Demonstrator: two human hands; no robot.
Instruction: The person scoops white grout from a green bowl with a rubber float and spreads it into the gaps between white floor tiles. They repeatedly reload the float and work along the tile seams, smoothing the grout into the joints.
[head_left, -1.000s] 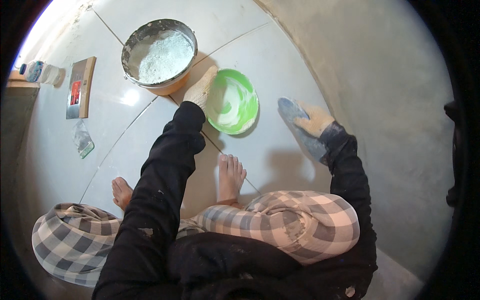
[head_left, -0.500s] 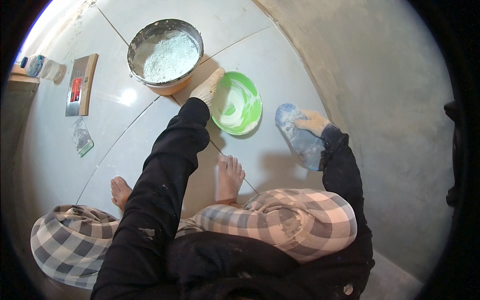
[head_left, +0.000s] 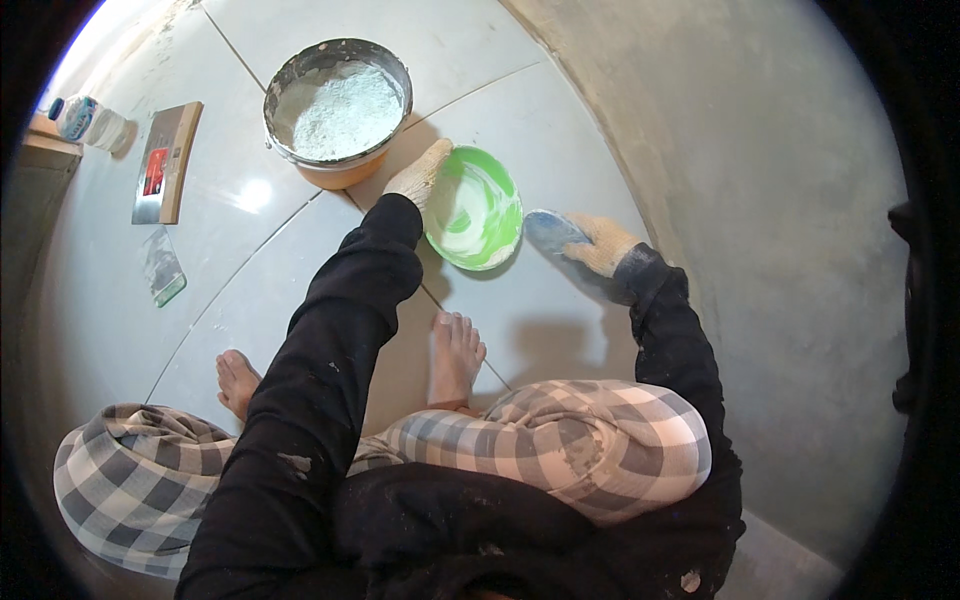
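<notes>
My left hand [head_left: 422, 176], in a pale knitted glove, grips the left rim of a green bowl [head_left: 496, 225]. White paste is smeared over the bowl's inside. To the bowl's right, my gloved right hand [head_left: 602, 243] is closed around a long translucent blue plastic piece [head_left: 552, 230], which looks like a bottle or a scoop and has whitish marks on it. Its rounded end is tilted toward the bowl's right rim; the other end is partly hidden behind the hand and sleeve. Beyond the left hand stands a bucket [head_left: 338, 165] with white powder inside.
On the tiled floor at left lie a wide wood-edged scraper [head_left: 168, 165] and a smeared, clear flat piece [head_left: 162, 268] with a green end. A clear water bottle [head_left: 92, 124] is at the far left. A bare wall [head_left: 770, 200] rises close on the right.
My right hand has moved left and slightly up, bringing the blue plastic piece close to the bowl and tilting it. The left hand stays on the bowl's rim.
</notes>
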